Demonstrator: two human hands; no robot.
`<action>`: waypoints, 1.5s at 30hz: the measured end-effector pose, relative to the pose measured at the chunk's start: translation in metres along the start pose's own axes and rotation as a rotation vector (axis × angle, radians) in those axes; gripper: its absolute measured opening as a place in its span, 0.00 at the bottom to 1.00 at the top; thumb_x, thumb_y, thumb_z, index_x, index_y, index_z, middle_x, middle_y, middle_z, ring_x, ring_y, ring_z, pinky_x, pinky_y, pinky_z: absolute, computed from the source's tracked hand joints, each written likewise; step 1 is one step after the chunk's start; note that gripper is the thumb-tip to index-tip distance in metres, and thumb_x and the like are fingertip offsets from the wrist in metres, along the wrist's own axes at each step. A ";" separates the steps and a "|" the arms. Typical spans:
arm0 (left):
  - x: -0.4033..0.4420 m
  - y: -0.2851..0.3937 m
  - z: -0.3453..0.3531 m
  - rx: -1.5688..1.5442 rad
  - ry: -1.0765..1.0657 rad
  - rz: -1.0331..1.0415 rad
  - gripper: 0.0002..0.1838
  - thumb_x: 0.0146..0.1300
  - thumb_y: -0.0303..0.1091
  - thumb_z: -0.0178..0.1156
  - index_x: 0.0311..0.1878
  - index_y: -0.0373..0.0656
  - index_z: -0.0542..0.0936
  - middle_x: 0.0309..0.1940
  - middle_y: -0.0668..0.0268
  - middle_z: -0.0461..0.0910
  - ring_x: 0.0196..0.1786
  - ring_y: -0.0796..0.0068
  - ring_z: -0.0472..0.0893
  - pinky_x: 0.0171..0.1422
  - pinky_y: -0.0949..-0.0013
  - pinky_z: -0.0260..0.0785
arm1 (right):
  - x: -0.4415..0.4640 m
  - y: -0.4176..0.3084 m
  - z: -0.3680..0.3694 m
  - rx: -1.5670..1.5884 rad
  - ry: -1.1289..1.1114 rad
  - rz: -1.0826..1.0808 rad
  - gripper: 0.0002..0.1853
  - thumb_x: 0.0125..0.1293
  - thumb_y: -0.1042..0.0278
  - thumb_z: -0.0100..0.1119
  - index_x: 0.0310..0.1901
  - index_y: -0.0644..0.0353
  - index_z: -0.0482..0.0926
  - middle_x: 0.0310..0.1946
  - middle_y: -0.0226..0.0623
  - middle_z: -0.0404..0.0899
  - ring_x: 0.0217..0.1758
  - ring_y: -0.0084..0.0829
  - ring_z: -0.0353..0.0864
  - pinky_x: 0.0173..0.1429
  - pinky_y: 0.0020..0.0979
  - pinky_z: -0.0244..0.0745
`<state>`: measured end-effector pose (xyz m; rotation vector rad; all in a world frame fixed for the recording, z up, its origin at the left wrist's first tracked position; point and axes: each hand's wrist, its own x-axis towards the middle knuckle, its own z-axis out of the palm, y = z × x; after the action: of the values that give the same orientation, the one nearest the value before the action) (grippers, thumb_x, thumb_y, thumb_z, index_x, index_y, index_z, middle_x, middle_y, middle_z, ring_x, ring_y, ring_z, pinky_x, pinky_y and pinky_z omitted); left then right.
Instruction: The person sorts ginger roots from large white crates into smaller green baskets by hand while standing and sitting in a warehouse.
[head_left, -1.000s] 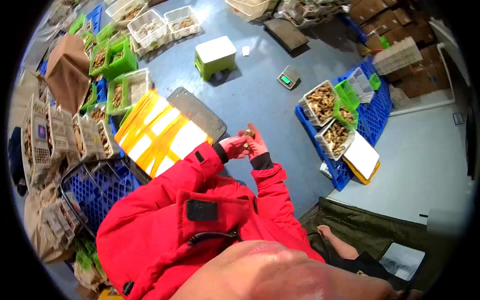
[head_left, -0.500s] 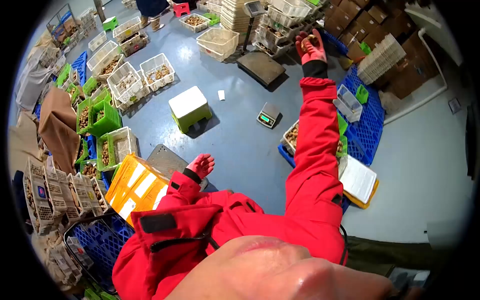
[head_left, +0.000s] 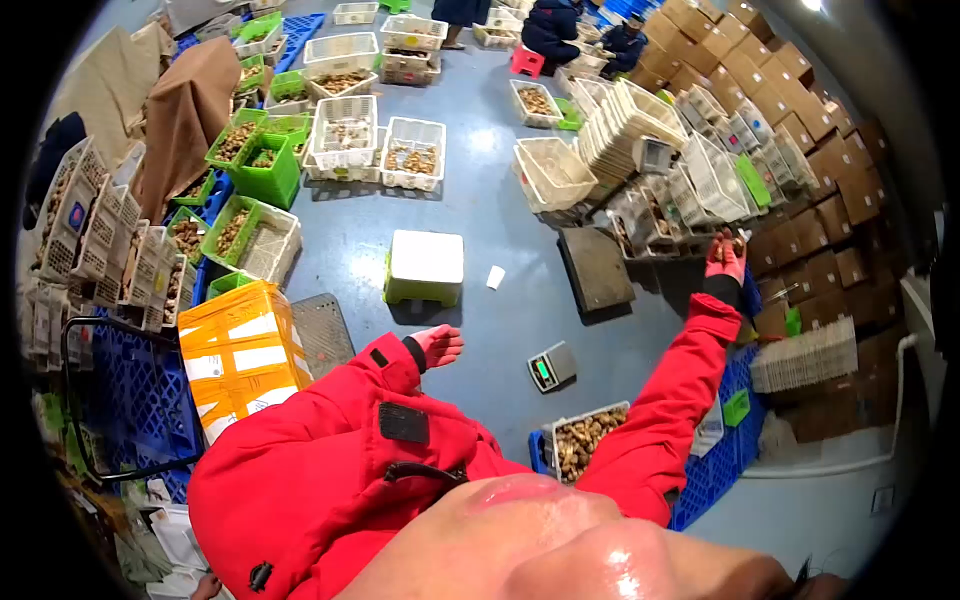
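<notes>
My right hand (head_left: 727,258) is stretched out at the right, fingers curled around a small brown mushroom-like piece (head_left: 739,243). In the view it lies just below stacked white crates (head_left: 712,180). My left hand (head_left: 438,346) hangs open over the floor with its fingers extended and nothing in it. Nearby stand a white-topped green stool (head_left: 427,265) and an orange-taped box (head_left: 245,350). A small digital scale (head_left: 552,367) with a lit display sits on the floor between my arms. Partly behind my right sleeve is a white crate of similar brown pieces (head_left: 588,440).
White and green crates (head_left: 268,180) of brown pieces line the left. A platform scale (head_left: 595,270) stands right of centre. Cardboard boxes (head_left: 800,140) are piled along the right wall. People (head_left: 550,32) are at the back, one by a red stool (head_left: 527,62). Blue pallets (head_left: 715,465) lie at both sides.
The view has turned and tilted up, showing more of the back of the room. My right hand appears lower and farther right, still holding a brown piece. My left hand's fingers have straightened.
</notes>
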<state>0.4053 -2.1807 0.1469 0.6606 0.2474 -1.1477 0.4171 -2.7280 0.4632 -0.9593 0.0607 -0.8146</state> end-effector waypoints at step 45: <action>0.079 0.022 0.064 -0.620 0.429 0.747 0.18 0.60 0.48 0.51 0.47 0.47 0.72 0.39 0.68 0.78 0.38 0.73 0.78 0.39 0.69 0.73 | 0.181 0.470 0.090 -0.665 -0.990 0.862 0.21 0.60 0.76 0.51 0.56 0.54 0.66 0.52 0.39 0.70 0.52 0.32 0.71 0.51 0.30 0.67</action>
<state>0.4481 -2.2738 0.1650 0.3732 0.6286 -0.1703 0.8575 -2.6364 0.2191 -1.6945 -0.1189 0.5651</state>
